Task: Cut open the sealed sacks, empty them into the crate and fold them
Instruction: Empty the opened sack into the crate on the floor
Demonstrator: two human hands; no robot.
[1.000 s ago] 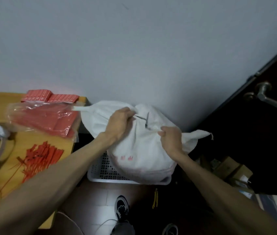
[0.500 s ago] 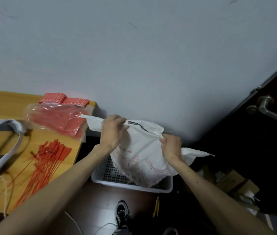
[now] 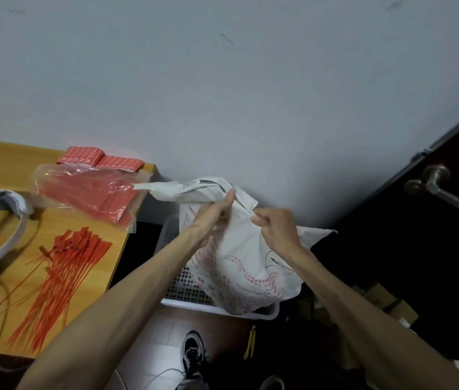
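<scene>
The left hand [image 3: 214,213] and right hand [image 3: 276,229] both pinch the top of the limp sack [image 3: 246,267], dangling it over the crate [image 3: 186,288] beneath; emptying looks done, so flattening it for folding likely comes next.

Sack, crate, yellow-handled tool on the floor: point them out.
sack [image 3: 239,277], head view, printed front.
crate [image 3: 183,285], head view, perforated wall.
yellow-handled tool [image 3: 250,343], head view, handle.

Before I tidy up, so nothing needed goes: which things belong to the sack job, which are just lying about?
Job: sack, gripped by left hand and right hand; crate beneath it.
Lying about: loose red ties, bagged red ties, white headset.
</scene>
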